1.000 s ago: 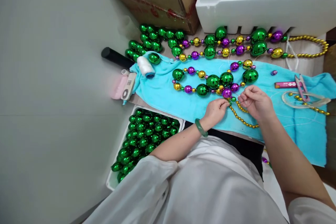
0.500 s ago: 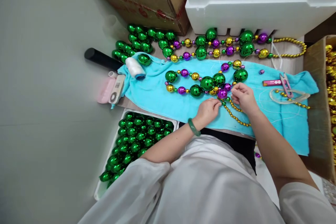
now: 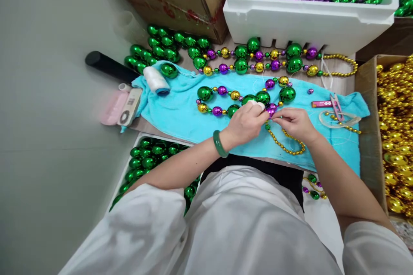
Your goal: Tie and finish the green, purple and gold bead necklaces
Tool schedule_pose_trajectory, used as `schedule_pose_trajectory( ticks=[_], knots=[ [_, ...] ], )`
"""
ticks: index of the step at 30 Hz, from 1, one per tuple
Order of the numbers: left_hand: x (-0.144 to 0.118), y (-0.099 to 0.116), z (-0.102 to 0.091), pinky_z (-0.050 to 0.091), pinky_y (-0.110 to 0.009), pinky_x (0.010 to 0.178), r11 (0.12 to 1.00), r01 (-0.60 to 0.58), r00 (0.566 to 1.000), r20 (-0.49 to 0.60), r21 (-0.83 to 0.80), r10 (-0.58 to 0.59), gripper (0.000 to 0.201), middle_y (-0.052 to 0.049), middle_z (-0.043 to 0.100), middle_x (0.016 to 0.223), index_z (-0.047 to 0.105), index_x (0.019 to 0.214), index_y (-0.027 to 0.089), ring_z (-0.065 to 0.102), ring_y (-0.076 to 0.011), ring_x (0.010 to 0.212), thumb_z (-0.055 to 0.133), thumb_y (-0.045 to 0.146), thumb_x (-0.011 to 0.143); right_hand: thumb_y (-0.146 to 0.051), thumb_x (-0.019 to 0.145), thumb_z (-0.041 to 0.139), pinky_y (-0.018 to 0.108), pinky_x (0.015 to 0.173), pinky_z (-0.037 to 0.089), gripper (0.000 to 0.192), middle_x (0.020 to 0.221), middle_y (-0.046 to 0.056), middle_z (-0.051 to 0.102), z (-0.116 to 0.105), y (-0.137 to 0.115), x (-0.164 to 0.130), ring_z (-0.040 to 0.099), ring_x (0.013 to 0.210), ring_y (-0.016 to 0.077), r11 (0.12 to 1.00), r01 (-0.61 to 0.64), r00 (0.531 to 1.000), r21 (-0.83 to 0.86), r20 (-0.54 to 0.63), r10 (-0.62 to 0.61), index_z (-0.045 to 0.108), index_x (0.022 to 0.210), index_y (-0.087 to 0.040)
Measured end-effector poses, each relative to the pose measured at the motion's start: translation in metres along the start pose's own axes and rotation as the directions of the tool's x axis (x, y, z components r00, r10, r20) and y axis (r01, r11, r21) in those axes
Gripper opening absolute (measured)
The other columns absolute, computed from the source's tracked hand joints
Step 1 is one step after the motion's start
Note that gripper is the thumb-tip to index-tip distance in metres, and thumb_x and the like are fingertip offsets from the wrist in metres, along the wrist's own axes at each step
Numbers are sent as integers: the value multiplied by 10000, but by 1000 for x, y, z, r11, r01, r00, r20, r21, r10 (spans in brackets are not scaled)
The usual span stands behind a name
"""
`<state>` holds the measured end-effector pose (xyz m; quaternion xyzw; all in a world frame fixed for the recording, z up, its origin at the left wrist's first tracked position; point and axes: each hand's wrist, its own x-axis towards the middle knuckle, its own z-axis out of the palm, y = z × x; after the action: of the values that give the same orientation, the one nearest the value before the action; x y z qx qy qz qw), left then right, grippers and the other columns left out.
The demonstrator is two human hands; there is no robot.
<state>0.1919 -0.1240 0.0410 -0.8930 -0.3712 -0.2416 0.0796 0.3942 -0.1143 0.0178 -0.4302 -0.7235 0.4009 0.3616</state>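
A bead necklace (image 3: 222, 90) of large green, purple and gold beads lies looped on a turquoise towel (image 3: 180, 116). My left hand (image 3: 247, 122), with a green bangle (image 3: 220, 144) at the wrist, is closed on the strand beside a purple bead (image 3: 271, 109) and covers part of it. Something white shows at its fingers. Close by on the right, my right hand (image 3: 296, 124) pinches with thumb and forefinger near that purple bead; what lies between the fingertips is too small to make out. Below both hands hangs a loop of small gold beads (image 3: 287, 150).
A finished-looking strand (image 3: 241, 65) lies behind the towel. Around are a thread spool (image 3: 156, 80), pink snips (image 3: 336, 107), a foam box (image 3: 306, 17) of small beads, a cardboard box (image 3: 371, 137) of gold beads and a tray of green beads (image 3: 148, 162).
My left hand has moved up onto the strand, over a large green bead. My right hand has come lower, its fingertips closer to the left hand's. The view has shifted somewhat.
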Motion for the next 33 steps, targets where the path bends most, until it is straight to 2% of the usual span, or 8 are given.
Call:
schedule_pose_trajectory(
  ticks=[3, 6, 8, 14, 21, 24, 29, 33],
  knots=[
    [15, -9, -1, 442, -379, 836, 999, -5, 988, -156, -44, -2, 218, -87, 593, 1018, 659, 945, 208, 514, -216, 977, 442, 186, 927, -275, 748, 665, 271, 583, 393, 99, 616, -3, 624, 4, 4, 3, 500, 556, 114, 992, -83, 993, 90, -76, 90, 720, 725, -196],
    [20, -9, -3, 413, -433, 929, 981, 164, 943, -275, -108, -188, 219, -102, 571, 1153, 644, 1090, 243, 468, -261, 1141, 540, 290, 903, -295, 706, 701, 244, 474, 315, 101, 459, -54, 470, 6, 12, 2, 380, 440, 82, 934, -200, 956, 295, -150, 253, 703, 710, -194],
    [17, -3, -1, 394, -454, 961, 962, 236, 920, -287, -138, -267, 244, -101, 586, 1145, 650, 1094, 240, 448, -278, 1166, 587, 333, 878, -304, 691, 720, 231, 430, 279, 113, 421, -72, 418, 7, 16, 1, 336, 398, 70, 868, -245, 928, 432, -153, 339, 693, 715, -197],
    [4, 30, 23, 445, -374, 866, 955, 221, 970, -61, -198, -237, 198, -72, 653, 946, 696, 941, 181, 527, -204, 913, 533, 288, 908, -320, 659, 757, 199, 360, 221, 165, 459, -69, 469, 19, 11, 3, 323, 373, 50, 694, -283, 879, 663, -110, 464, 677, 740, -200],
    [20, 36, 36, 436, -378, 880, 786, 489, 864, 86, -379, -497, 158, -49, 674, 908, 702, 824, 187, 564, -184, 902, 567, 242, 884, -350, 641, 770, 178, 340, 192, 240, 548, -63, 505, 27, 0, 6, 294, 391, 30, 590, -272, 836, 760, -117, 537, 633, 769, -201],
    [25, 29, 33, 442, -351, 869, 735, 493, 859, 123, -466, -497, 146, -33, 684, 866, 675, 799, 181, 578, -170, 881, 553, 190, 880, -340, 679, 737, 164, 351, 175, 249, 553, -80, 423, 24, -1, 7, 272, 411, 29, 551, -230, 838, 802, -125, 531, 619, 857, -212],
    [28, 20, 28, 459, -356, 850, 654, 501, 847, 165, -567, -506, 129, -20, 701, 807, 664, 772, 195, 612, -173, 826, 579, 217, 865, -225, 654, 667, 143, 363, 197, 333, 552, -99, 298, 19, 2, 10, 319, 446, 50, 358, -188, 810, 915, -62, 583, 539, 961, -228],
    [31, 18, 27, 511, -314, 782, 432, 479, 823, 220, -764, -524, 116, -29, 703, 845, 636, 766, 183, 638, -152, 807, 560, 195, 852, -170, 619, 618, 129, 348, 197, 336, 529, -100, 306, 22, 9, 14, 325, 443, 57, 239, -163, 742, 957, -41, 670, 500, 930, -218]
  ],
)
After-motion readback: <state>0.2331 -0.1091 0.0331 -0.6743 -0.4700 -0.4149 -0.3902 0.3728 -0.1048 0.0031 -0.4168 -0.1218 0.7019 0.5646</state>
